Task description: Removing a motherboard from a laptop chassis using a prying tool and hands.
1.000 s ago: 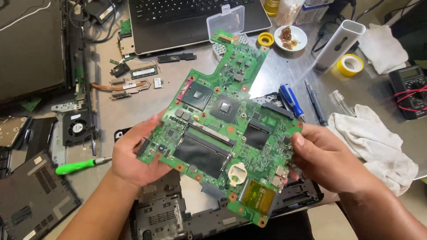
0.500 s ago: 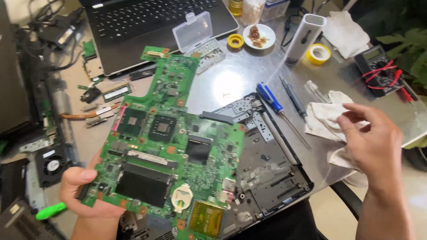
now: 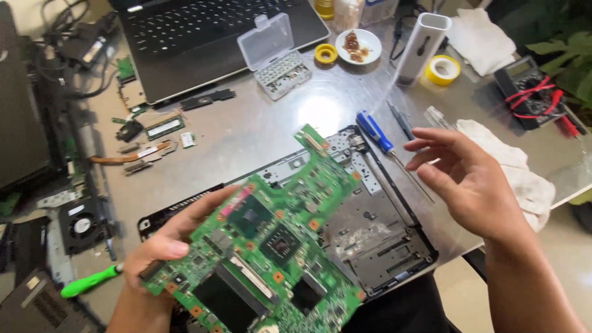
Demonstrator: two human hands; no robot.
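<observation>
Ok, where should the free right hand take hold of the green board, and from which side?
Probably the bare right edge of the board, near the top corner, coming in from the right. The left hand already pinches the left edge, the board is tilted with its chips facing up, and the right hand hovers open on that side. Thumb on the rim, clear of the chips.

Right hand point(image 3: 475, 185) off green motherboard point(image 3: 271, 253); left hand point(image 3: 163, 246) holds alone.

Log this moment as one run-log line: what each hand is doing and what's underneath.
left hand: holds green motherboard by its edge | right hand: open, empty, raised near blue screwdriver | below: black laptop base on metal table
</observation>
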